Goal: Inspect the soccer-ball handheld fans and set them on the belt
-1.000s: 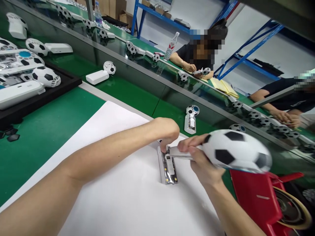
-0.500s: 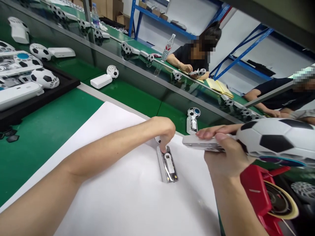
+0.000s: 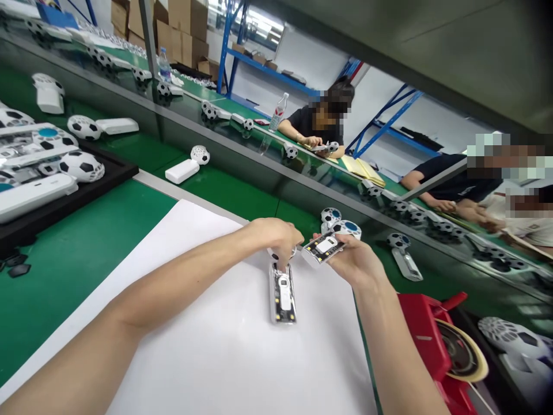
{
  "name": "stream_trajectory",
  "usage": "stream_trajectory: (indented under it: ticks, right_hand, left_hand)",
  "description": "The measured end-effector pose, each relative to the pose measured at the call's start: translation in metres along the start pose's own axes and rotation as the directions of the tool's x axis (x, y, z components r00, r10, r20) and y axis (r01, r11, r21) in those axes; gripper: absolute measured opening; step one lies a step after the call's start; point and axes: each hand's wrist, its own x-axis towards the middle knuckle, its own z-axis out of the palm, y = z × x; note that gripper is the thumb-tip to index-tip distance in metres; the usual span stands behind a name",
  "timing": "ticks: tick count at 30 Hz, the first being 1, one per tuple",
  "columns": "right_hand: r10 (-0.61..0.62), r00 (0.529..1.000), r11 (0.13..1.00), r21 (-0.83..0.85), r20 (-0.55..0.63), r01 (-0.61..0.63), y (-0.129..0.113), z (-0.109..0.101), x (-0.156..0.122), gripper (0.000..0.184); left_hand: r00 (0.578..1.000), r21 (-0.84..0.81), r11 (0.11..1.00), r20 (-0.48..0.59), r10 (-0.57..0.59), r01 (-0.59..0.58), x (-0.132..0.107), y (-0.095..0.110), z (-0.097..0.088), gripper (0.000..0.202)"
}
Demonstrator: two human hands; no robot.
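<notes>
Left hand [image 3: 279, 237]: is pinching the top of an open silver handle shell [image 3: 283, 294] lying mid white paper sheet [image 3: 216, 346].
Right hand [image 3: 356, 262]: is grasping a football-headed white fan half [image 3: 325, 248] above that sheet's far edge.

The picture is bright and even, and I see the light coming from strip lamps [image 3: 254, 23] above. The white sheet [image 3: 224, 346] nearly glares. Only a soft shadow lies under the left hand [image 3: 276, 236]. The glossy rail [image 3: 242, 167] shows reflections, and straight lines bend near the edges.
</notes>
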Motion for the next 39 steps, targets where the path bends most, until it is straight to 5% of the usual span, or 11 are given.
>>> stream_trajectory:
  ticks: [3,6,9,12,14,17,22,28,34,36,39]
  right_hand:
    - [-0.03,0.999,0.998,0.054,0.034,0.028,-0.01,0.009,0.008,0.021]
    - [-0.054,0.994,0.991,0.124,0.091,0.042,-0.027,0.023,0.01,0.026]
    - [-0.103,0.981,0.981,0.179,0.165,0.073,-0.044,0.037,0.009,0.027]
    - [-0.176,0.951,0.97,0.209,0.254,0.124,-0.053,0.046,0.008,0.029]
    - [-0.199,0.931,0.969,0.205,0.307,0.139,-0.054,0.05,0.007,0.031]
    - [-0.201,0.912,0.972,0.191,0.358,0.139,-0.052,0.052,0.007,0.027]
    - [-0.213,0.863,0.974,0.173,0.459,0.148,-0.051,0.048,0.005,0.023]
    - [-0.373,0.79,0.927,0.154,0.486,0.343,-0.053,0.042,-0.009,0.035]
    - [-0.533,0.661,0.79,0.031,0.528,0.612,-0.051,0.045,-0.032,0.067]
    - [-0.58,0.606,0.735,0.03,0.544,0.677,-0.049,0.047,-0.039,0.076]
    - [-0.661,0.509,0.648,0.076,0.551,0.758,-0.044,0.051,-0.048,0.084]
  left_hand:
    - [0.968,0.461,0.873,-0.101,0.228,-0.157,-0.011,0.001,-0.024,0.053]
    - [0.792,0.67,0.741,-0.436,0.427,-0.031,-0.011,-0.002,-0.04,0.06]
    - [0.676,0.687,0.726,-0.543,0.498,0.017,0.004,-0.019,-0.041,0.06]
    - [0.705,0.551,0.826,-0.538,0.462,-0.121,0.027,-0.047,-0.03,0.064]
    - [0.754,0.227,0.949,-0.577,0.313,-0.22,0.04,-0.065,-0.02,0.073]
    - [0.785,0.037,0.979,-0.592,0.181,-0.199,0.052,-0.087,-0.007,0.076]
    - [0.853,-0.209,0.967,-0.522,0.017,-0.147,0.058,-0.095,0.01,0.026]
    - [0.868,-0.646,0.748,-0.448,-0.213,-0.15,0.051,-0.062,-0.007,0.036]
    - [0.924,-0.84,0.463,-0.368,-0.102,-0.283,0.01,-0.006,-0.043,0.044]
    - [0.898,-0.836,0.394,-0.436,-0.056,-0.382,-0.003,0.01,-0.048,0.058]
    - [0.805,-0.724,0.427,-0.593,0.015,-0.542,-0.016,0.024,-0.049,0.073]
